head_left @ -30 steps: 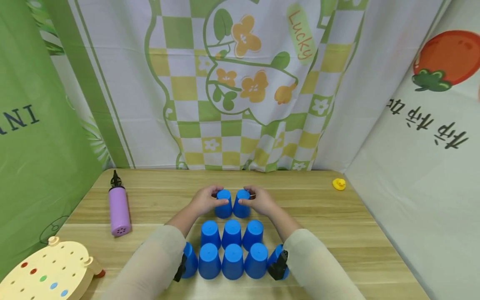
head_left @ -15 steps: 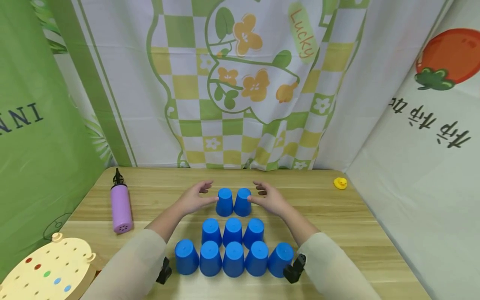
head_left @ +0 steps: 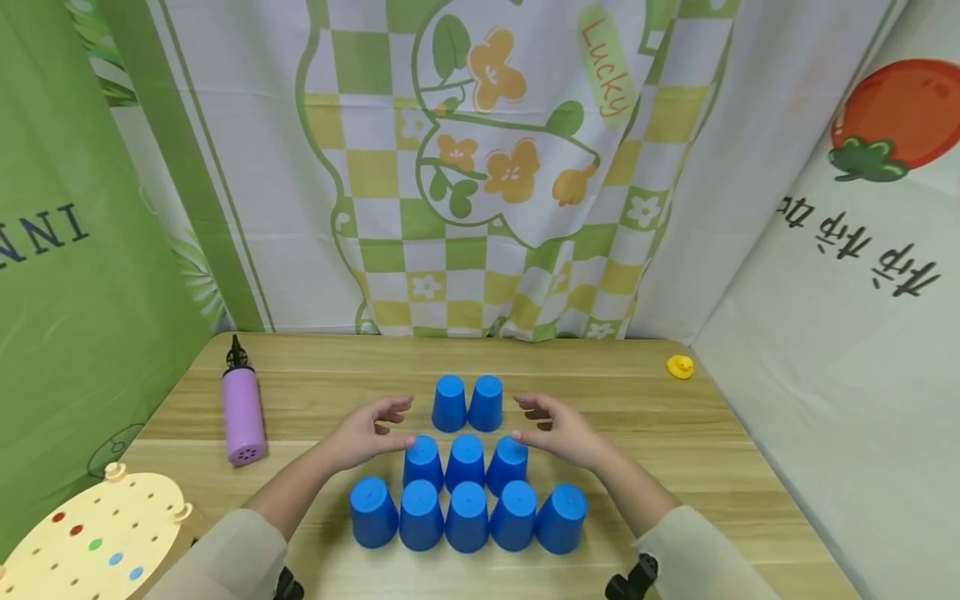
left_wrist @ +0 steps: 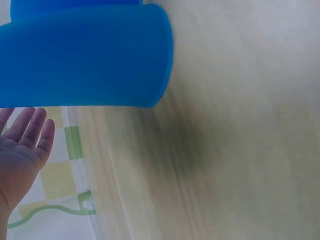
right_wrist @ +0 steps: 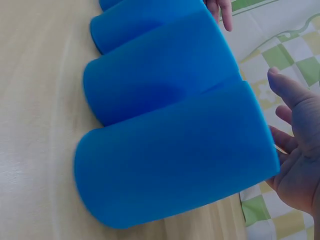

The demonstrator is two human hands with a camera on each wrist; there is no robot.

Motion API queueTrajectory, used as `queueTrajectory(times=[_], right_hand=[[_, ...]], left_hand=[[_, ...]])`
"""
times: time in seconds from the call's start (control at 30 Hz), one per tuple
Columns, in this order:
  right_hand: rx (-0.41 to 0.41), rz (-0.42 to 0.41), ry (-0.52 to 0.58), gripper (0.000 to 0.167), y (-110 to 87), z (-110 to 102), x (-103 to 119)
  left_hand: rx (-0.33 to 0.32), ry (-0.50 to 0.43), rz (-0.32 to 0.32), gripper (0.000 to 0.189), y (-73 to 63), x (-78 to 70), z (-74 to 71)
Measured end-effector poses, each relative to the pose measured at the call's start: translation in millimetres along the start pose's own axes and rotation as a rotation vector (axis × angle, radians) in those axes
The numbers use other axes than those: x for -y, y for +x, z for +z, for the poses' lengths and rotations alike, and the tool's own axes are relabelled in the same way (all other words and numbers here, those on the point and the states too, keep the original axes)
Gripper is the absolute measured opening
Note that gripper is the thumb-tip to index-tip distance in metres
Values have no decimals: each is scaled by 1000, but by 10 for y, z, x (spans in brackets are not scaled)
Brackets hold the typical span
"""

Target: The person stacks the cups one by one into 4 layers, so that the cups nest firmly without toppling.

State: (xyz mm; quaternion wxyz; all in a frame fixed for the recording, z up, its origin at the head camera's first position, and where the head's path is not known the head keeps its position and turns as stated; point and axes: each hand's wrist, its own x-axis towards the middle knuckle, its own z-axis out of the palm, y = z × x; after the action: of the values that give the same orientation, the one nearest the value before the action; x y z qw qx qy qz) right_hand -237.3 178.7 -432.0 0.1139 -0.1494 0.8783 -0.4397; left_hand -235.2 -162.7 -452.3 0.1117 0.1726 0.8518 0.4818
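Blue cups (head_left: 467,465), grip: none held; left hand (head_left: 366,433) and right hand (head_left: 561,432) relaxed beside the middle row, thumb contact unclear.
Cup rows: two, three, five, inverted on the table (head_left: 675,467), complete only from the head.
Wrist close-ups: tall cup walls, palm sides.
Table edges: head view alone shows purple pump (head_left: 243,415), yellow duck (head_left: 680,367).

Front cups (head_left: 468,518) partly hide the middle cups (head_left: 467,458), while the board (head_left: 82,542) and sleeves (head_left: 232,557) run out of frame. Whether the thumb of the left hand (head_left: 362,435) or right hand (head_left: 567,433) touches a cup is unclear. In the left wrist view, the worktop (left_wrist: 245,160) blurs; in the right, the top edge crops some fingers (right_wrist: 226,15).
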Motion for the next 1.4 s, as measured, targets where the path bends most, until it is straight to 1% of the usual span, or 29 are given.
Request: queueTrajectory(times=[0.1,0.23,0.33,0.5,0.83,1.0,1.1,1.2,1.27,1.4], right_hand=[[54,-29,15,59,-56,14,-32],[131,-60,16,60,-91,41,-68],[159,-78,12,58,-101,67,-92],[172,-93,3,54,-123,104,-110],[156,-56,-9,55,-136,123,-126],[153,-56,-9,55,-139,120,-116],[153,-48,-4,55,-134,124,-110],[151,-46,-7,55,-137,122,-110],[151,-47,-9,55,-141,121,-111],[150,-51,-12,56,-148,119,-116]], left_hand=[[34,-14,19,69,-62,9,26],[73,-16,25,67,-117,20,65],[99,0,41,63,-136,24,93],[120,4,60,57,-143,19,124],[123,22,20,56,-139,-20,141],[93,39,-12,55,-123,-57,69],[60,25,-9,56,-86,-84,-19],[21,16,4,55,-24,-109,-113],[-6,27,4,54,29,-110,-173],[-58,40,-42,55,139,-88,-251]])
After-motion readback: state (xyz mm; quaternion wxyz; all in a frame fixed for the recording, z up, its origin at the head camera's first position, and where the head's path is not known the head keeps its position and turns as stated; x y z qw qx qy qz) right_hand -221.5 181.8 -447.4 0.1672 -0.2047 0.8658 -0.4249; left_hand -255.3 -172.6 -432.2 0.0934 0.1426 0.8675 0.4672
